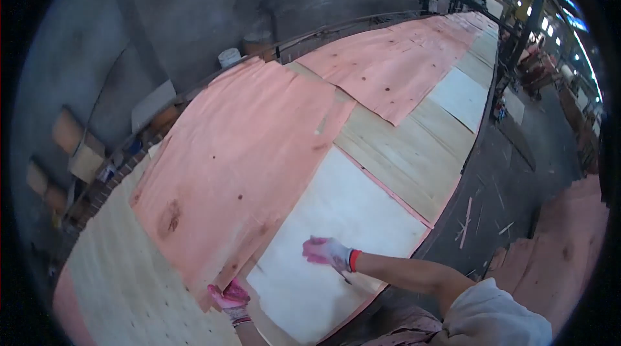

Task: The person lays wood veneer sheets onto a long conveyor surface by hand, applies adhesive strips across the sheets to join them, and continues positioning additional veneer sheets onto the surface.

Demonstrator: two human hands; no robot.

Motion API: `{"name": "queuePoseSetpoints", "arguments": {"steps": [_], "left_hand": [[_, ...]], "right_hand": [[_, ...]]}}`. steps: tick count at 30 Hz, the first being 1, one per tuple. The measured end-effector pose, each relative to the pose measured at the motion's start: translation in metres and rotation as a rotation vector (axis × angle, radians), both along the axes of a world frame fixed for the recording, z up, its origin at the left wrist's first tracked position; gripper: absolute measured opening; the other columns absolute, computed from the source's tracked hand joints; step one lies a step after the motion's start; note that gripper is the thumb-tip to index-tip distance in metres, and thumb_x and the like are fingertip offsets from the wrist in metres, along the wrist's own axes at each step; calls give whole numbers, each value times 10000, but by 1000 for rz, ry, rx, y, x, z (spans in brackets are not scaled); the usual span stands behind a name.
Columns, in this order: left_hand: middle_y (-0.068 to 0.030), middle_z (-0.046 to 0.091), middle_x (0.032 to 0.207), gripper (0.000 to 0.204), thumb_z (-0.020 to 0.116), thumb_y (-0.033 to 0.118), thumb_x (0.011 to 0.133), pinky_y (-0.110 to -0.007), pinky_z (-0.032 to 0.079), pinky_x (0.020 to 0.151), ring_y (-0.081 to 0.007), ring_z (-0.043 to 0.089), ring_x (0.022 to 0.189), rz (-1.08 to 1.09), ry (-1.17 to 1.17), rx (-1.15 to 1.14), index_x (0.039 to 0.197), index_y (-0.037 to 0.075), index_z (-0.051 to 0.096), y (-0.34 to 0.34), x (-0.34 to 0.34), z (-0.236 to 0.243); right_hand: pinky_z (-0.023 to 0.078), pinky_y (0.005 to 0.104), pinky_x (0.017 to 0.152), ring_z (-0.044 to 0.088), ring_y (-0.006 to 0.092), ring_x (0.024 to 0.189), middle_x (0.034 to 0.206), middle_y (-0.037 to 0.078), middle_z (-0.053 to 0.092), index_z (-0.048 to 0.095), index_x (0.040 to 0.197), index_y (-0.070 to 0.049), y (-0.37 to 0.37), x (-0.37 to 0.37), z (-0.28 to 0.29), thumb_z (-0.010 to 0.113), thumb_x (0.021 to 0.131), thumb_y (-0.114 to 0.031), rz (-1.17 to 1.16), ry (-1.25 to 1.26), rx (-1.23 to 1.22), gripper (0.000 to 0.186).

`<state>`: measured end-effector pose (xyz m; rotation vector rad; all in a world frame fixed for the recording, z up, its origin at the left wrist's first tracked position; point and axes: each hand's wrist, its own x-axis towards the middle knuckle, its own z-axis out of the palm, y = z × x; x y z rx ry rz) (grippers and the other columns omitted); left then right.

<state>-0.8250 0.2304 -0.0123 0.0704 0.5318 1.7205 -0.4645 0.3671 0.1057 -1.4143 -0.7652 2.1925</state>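
Note:
My left hand (230, 295), in a pink-and-white work glove, is closed on the near corner of a large pink wood veneer sheet (246, 119) with dark knots. My right hand (326, 253), gloved the same way with a red cuff, is over a pale, nearly white veneer sheet (362, 216); its fingers look stretched out and hold nothing. The pink sheet's long edge runs beside the pale one. Whether the right palm presses on the pale sheet I cannot tell.
More veneer covers the long table: a tan sheet (407, 158), a far pink sheet (394, 61) and a pale knotted sheet (136, 268). A pink veneer stack (563, 242) stands at the right, with scraps (466, 223) on the floor. A white bucket (229, 57) sits beyond the table.

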Motion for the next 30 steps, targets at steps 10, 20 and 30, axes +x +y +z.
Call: {"name": "queuePoseSetpoints", "arguments": {"steps": [10,20,30], "left_hand": [[-80,657,1026,391,598,362,880,-294,535,732,-208,638,899,195,227,-329,1089,33,588,-3,-20,45],[-140,595,1174,471,580,335,884,-386,464,930,-255,577,1080,236,245,-335,1183,-25,525,-79,-45,-17],[-42,669,860,393,485,431,927,-252,463,496,-157,624,707,-66,593,-394,934,63,625,-9,-89,-17]], "right_hand": [[472,292,565,529,185,601,737,30,550,528,762,-117,140,-81,-27,701,794,-345,-430,345,-175,288],[536,305,618,600,167,773,917,72,593,552,902,-1,75,-94,-11,700,759,-100,-451,-116,157,228],[548,373,792,624,228,887,993,77,588,515,1077,-34,67,-61,-96,673,816,-68,-528,319,-80,307]]}}
